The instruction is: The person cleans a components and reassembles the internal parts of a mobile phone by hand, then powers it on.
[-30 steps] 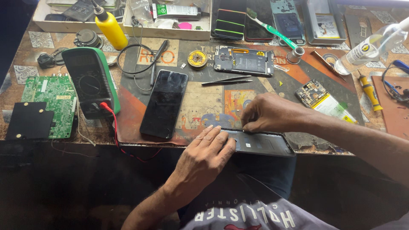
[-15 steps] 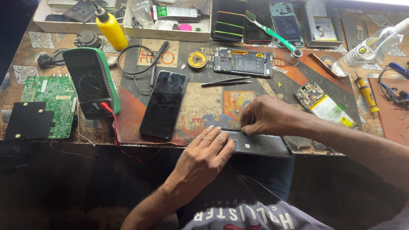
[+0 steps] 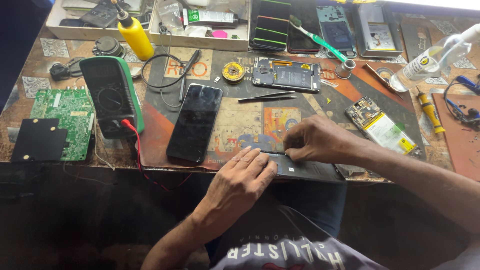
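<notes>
A dark flat phone body (image 3: 311, 170) lies at the near edge of the work mat (image 3: 240, 120). My left hand (image 3: 243, 176) rests flat on its left end, fingers together, pressing it down. My right hand (image 3: 315, 140) is curled over its top edge, fingertips pinched against the edge; whether they hold a small tool is hidden. A black phone screen (image 3: 195, 122) lies face up to the left of my hands. Tweezers (image 3: 267, 96) lie just beyond.
A green multimeter (image 3: 111, 97) with a red lead stands left, beside a green circuit board (image 3: 62, 117). An opened phone (image 3: 286, 75), a phone with battery (image 3: 382, 125), a yellow bottle (image 3: 134, 35), a clear bottle (image 3: 430, 55), screwdrivers (image 3: 430, 110) and parts trays (image 3: 200, 20) crowd the bench.
Both hands stay on the dark phone body. My right hand has shifted very slightly along its top edge.
</notes>
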